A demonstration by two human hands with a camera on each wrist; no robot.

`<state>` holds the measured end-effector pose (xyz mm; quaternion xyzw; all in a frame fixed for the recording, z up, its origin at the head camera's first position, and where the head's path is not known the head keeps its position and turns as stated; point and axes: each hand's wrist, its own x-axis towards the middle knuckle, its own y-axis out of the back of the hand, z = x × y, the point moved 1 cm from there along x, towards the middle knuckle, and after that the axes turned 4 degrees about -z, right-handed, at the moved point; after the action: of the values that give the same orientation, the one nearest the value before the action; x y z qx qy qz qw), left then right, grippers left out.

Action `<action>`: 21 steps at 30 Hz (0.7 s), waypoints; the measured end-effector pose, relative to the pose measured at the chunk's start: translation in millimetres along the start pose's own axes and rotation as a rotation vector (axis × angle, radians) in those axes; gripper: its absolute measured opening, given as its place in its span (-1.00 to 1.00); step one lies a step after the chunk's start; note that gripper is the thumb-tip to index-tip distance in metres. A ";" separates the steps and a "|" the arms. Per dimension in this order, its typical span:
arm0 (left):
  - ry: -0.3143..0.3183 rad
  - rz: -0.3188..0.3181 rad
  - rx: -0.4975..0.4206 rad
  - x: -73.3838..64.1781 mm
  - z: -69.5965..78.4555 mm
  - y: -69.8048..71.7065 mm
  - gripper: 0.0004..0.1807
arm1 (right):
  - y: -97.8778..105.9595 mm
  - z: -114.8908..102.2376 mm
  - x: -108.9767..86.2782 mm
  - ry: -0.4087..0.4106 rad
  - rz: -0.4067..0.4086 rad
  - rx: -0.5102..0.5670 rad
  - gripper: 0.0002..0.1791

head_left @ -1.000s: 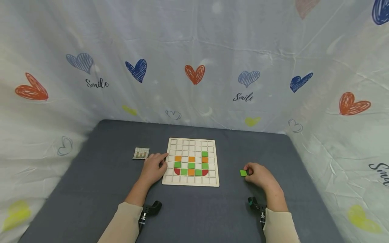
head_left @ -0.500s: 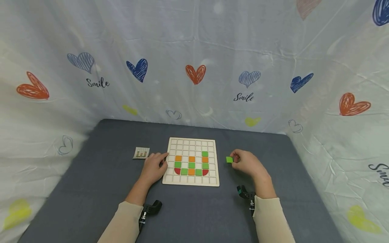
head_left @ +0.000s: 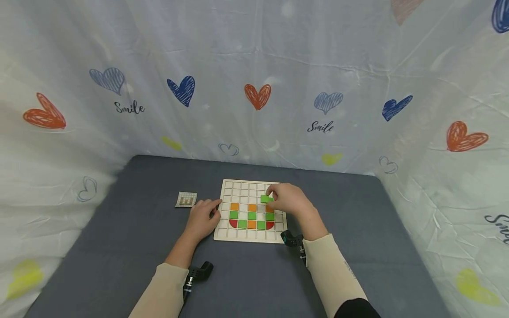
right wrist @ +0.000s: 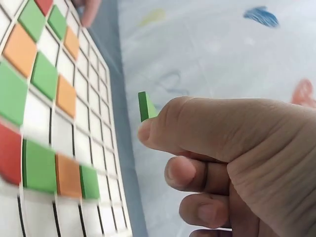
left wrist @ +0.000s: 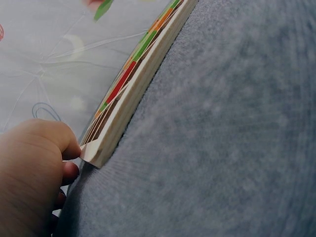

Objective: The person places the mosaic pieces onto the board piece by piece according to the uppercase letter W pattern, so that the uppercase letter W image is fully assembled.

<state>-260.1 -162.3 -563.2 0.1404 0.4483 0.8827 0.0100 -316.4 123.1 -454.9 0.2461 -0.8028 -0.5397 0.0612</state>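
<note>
My right hand [head_left: 292, 201] pinches a green square tile [head_left: 264, 198] between thumb and fingers, over the right part of a light wooden grid board [head_left: 250, 236]. In the right wrist view the tile [right wrist: 144, 106] sticks out past the thumb, held clear of the board [right wrist: 111, 148]. On the board, green, orange and red tiles [head_left: 252, 215] form three columns joined by a bottom row. Fingers of my left hand [head_left: 201, 221] rest against the board's left edge. The left wrist view shows that hand [left wrist: 34, 168] at the board's corner [left wrist: 94, 154].
A small printed card [head_left: 185, 199] lies left of the board, just beyond my left hand. The table [head_left: 254, 274] has a dark grey cloth. A white curtain [head_left: 254, 57] with hearts and "Smile" lettering surrounds the back and sides.
My right hand has carried the green tile leftward and away from me, from the bare cloth on the right to over the board. My left hand has stayed at the board's edge.
</note>
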 end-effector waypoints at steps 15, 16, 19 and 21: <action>-0.001 0.009 0.006 -1.2 -2.7 1.2 -0.58 | -31.1 -44.7 69.4 0.080 -0.163 -0.162 -0.73; -0.003 0.008 0.007 -1.1 -3.0 0.8 -0.58 | -34.0 -46.4 72.7 0.087 -0.170 -0.173 -0.73; -0.013 0.001 0.011 -0.2 -3.4 -0.6 -0.58 | -40.7 -49.5 79.3 0.088 -0.175 -0.197 -0.72; -0.023 -0.006 0.013 0.5 -3.2 -1.3 -0.58 | -43.2 -50.3 81.2 0.080 -0.169 -0.207 -0.71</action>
<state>-261.5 -164.0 -565.9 0.1495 0.4544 0.8780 0.0170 -354.6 30.8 -486.6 0.3266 -0.7160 -0.6127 0.0727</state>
